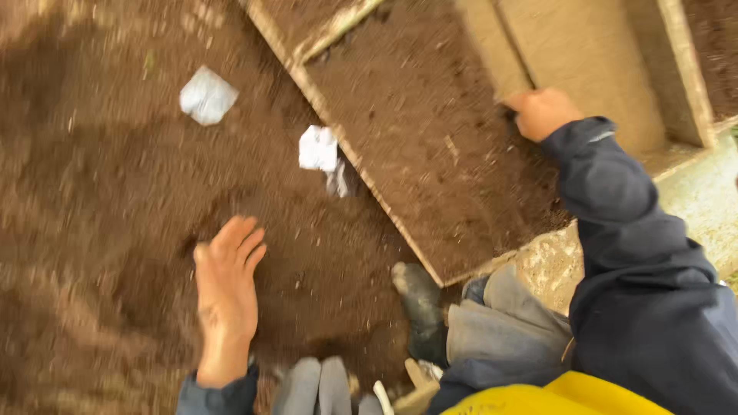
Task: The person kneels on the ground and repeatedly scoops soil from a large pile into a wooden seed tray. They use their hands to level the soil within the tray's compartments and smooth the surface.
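Brown, crumbly soil [100, 200] spreads out under and around my left hand [227, 296], which hovers flat over it with the fingers stretched out and close together, palm turned inward, holding nothing. Up ahead of that hand, well apart from it, lies a crumpled white scrap of paper or plastic [207, 94]; a second white crumpled scrap [319, 150] lies up and to the right of the fingertips, just beside the pale edge of a shallow, soil-filled wooden frame [430, 146].

My right hand [542, 113] is far from the left, reaching up across that frame. Its fingers are curled over the lower end of a tan, flat wooden board [592, 69] that stands on the frame's far side, gripping it at the edge where board meets soil. The dark navy sleeve [615, 200] runs back from the wrist toward me.

Near my left wrist, toward my body, sits my muddy dark boot [419, 303] on the soil, with grey trouser fabric [500, 323] beside it. A pale, mottled concrete slab [692, 207] shows beneath my right arm, and a bright yellow piece of clothing [553, 400] lies closest to me.
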